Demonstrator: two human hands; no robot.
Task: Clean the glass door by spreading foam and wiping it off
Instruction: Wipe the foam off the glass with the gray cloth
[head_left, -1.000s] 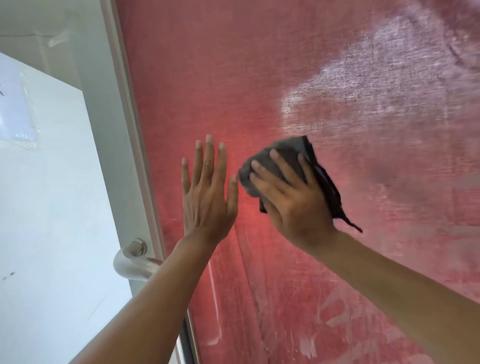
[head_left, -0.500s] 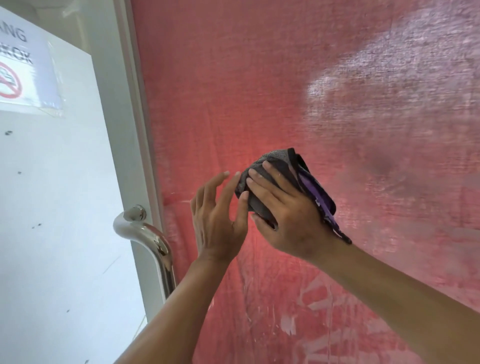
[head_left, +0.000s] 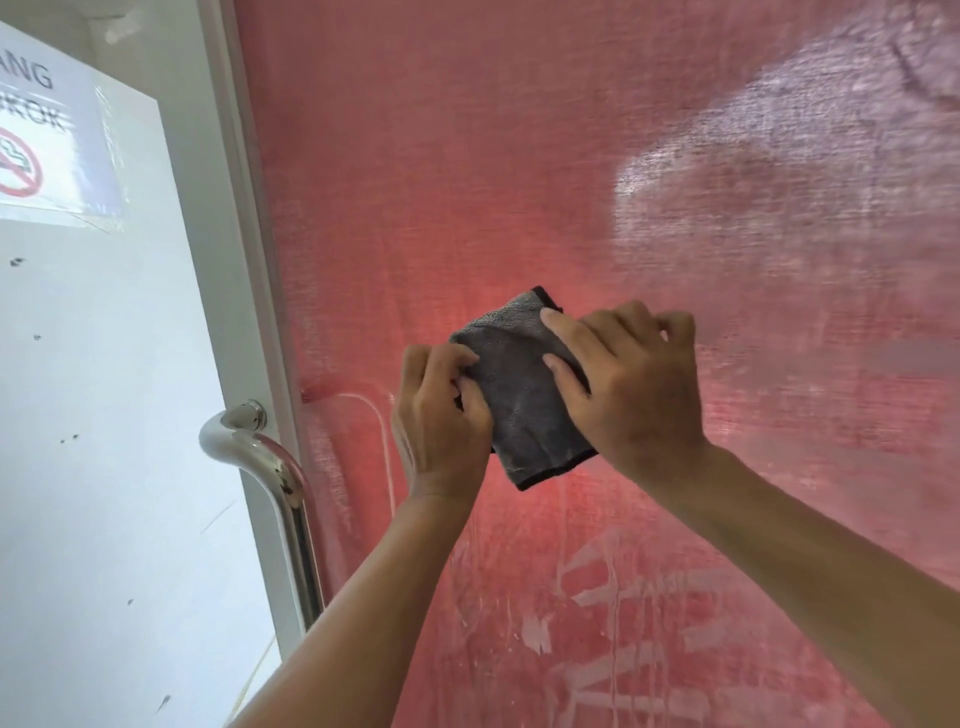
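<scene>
glass door (head_left: 519, 182) | left hand (head_left: 441, 415) grips grey cloth (head_left: 519, 395) | right hand (head_left: 634, 384) pinches its edge

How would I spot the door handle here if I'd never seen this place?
Find the big red-backed glass door and go to its pale frame on the left. At about hand height, the handle curves down that frame: it is the only shiny metal bar.

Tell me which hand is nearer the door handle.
Left. The left hand grips the cloth just right of the handle; the right hand is farther right.
</scene>
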